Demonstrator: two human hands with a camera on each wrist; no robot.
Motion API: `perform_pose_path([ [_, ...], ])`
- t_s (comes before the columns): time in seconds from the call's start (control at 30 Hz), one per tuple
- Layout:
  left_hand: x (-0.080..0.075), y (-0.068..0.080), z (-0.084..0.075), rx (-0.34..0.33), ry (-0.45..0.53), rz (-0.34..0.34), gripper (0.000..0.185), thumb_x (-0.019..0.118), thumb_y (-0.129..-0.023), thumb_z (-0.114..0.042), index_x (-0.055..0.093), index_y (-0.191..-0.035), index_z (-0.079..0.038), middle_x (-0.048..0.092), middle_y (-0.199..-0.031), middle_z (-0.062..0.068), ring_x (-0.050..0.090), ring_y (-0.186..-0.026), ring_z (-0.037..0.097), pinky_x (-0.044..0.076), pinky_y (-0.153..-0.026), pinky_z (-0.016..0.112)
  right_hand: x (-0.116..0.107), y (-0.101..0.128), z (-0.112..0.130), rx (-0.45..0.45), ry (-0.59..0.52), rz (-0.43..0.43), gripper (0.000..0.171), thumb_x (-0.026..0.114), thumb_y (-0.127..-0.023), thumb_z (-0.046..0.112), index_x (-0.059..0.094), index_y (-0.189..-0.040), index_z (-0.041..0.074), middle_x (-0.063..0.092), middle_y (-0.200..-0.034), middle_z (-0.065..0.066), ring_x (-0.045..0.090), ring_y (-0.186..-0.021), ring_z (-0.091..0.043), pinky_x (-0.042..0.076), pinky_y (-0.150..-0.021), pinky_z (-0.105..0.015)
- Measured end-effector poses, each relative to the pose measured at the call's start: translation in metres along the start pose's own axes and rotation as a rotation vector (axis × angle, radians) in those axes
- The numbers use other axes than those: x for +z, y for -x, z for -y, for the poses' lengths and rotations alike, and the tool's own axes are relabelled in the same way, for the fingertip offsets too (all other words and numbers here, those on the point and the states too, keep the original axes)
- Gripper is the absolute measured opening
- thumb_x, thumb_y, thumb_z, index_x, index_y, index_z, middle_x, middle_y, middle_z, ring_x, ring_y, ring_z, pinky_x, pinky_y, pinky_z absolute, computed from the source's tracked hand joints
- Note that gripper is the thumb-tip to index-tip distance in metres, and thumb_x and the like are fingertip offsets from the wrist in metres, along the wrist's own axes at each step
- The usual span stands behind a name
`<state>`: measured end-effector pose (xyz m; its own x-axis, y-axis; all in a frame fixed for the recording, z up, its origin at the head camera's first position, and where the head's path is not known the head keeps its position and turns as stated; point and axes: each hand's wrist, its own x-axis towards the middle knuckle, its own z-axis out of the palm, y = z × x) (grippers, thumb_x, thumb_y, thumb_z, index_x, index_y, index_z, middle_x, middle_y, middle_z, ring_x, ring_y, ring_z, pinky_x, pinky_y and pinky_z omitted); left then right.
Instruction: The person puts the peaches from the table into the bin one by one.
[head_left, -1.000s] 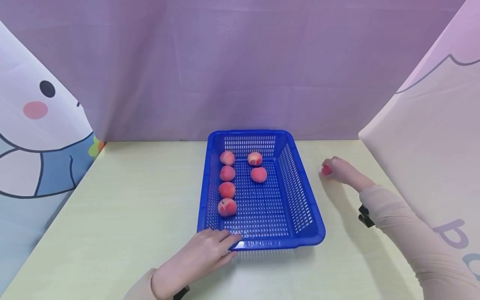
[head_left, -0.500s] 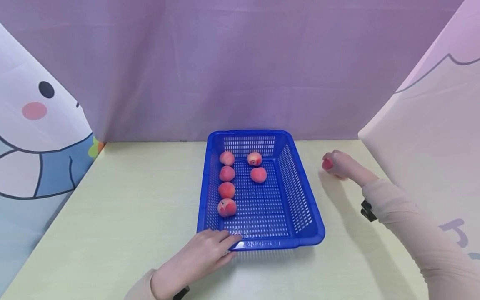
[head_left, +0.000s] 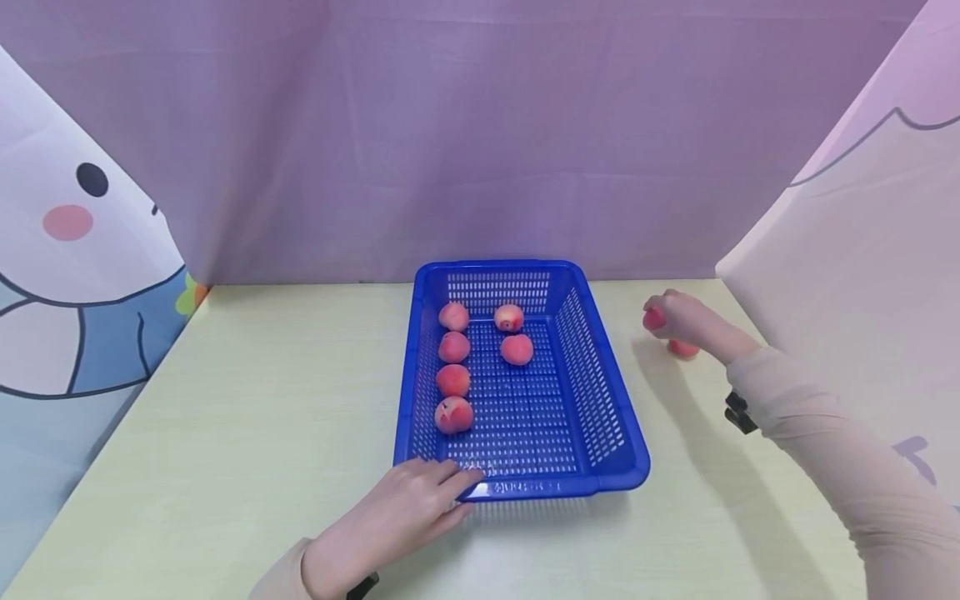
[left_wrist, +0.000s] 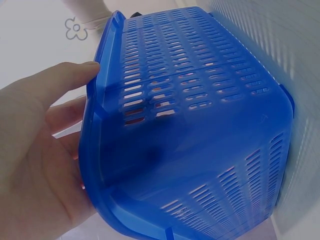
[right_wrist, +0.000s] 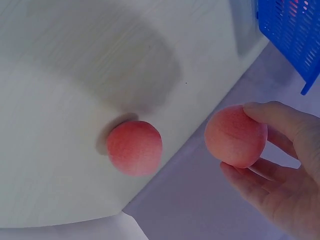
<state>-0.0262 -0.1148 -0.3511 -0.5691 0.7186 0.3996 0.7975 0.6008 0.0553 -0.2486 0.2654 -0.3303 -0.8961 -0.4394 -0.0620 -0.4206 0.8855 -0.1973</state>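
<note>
My right hand holds a pinkish-red peach between thumb and fingers, raised over the table right of the basket. Below it, a second peach lies on the table, partly overlapped by the wrist in the head view. The blue plastic basket stands in the middle. At its near left corner my left hand grips the rim, thumb on one side and fingers on the other. Inside, several peaches form a column along the left wall, and two more, including a paler one, sit beside them.
The pale wooden table ends at a purple cloth behind. Printed cloth panels stand at the left and right. The basket's slotted walls rise around the peaches.
My right hand has lifted the peach off the table and moved slightly away from me, uncovering the second peach beneath. The left hand and basket have stayed in place.
</note>
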Motion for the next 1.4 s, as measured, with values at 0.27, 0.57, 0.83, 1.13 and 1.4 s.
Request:
perform_pose_path([
  [0.27,-0.001,-0.001,0.0,-0.008,0.001,0.017,0.027,0.063,-0.08,-0.03,0.064,-0.099,-0.012,0.064,-0.081,-0.002,0.059,-0.068,0.008,0.047,-0.06,0.021,-0.009,-0.001,0.005,-0.072,0.033,-0.045,0.032,0.064,-0.067,-0.005,0.058,-0.098,-0.011,0.057,-0.085,-0.024,0.054,-0.08,-0.037,0.046,-0.072,-0.047],
  [0.57,-0.003,-0.002,0.0,-0.032,0.016,0.059,0.027,0.062,-0.081,-0.03,0.063,-0.101,-0.012,0.064,-0.083,-0.001,0.061,-0.071,0.01,0.049,-0.063,0.024,-0.021,-0.006,0.015,-0.091,0.049,-0.045,0.032,0.064,-0.069,-0.006,0.058,-0.099,-0.011,0.059,-0.09,-0.024,0.054,-0.081,-0.036,0.046,-0.073,-0.045],
  [0.83,-0.004,-0.003,0.0,-0.032,0.019,0.067,0.027,0.062,-0.081,-0.029,0.063,-0.101,-0.012,0.064,-0.083,-0.001,0.061,-0.07,0.01,0.049,-0.063,0.024,-0.029,-0.01,0.026,-0.154,0.064,-0.066,0.029,0.065,-0.068,-0.006,0.06,-0.097,-0.01,0.06,-0.093,-0.026,0.053,-0.088,-0.04,0.044,-0.078,-0.047],
  [1.13,-0.002,-0.002,0.0,-0.004,0.005,0.009,0.025,0.064,-0.079,-0.029,0.064,-0.098,-0.011,0.063,-0.08,-0.003,0.059,-0.066,0.007,0.047,-0.059,0.02,-0.036,-0.016,0.04,-0.134,0.113,-0.061,0.03,0.066,-0.069,-0.003,0.06,-0.098,-0.005,0.058,-0.089,-0.021,0.053,-0.082,-0.036,0.046,-0.072,-0.045],
  [1.4,-0.001,-0.001,0.0,-0.007,0.012,0.008,0.025,0.062,-0.081,-0.029,0.064,-0.098,-0.011,0.064,-0.081,-0.002,0.059,-0.067,0.008,0.047,-0.059,0.021,-0.042,-0.02,0.056,-0.158,0.133,-0.101,0.027,0.065,-0.069,-0.002,0.061,-0.096,-0.003,0.057,-0.086,-0.018,0.054,-0.08,-0.034,0.046,-0.071,-0.044],
])
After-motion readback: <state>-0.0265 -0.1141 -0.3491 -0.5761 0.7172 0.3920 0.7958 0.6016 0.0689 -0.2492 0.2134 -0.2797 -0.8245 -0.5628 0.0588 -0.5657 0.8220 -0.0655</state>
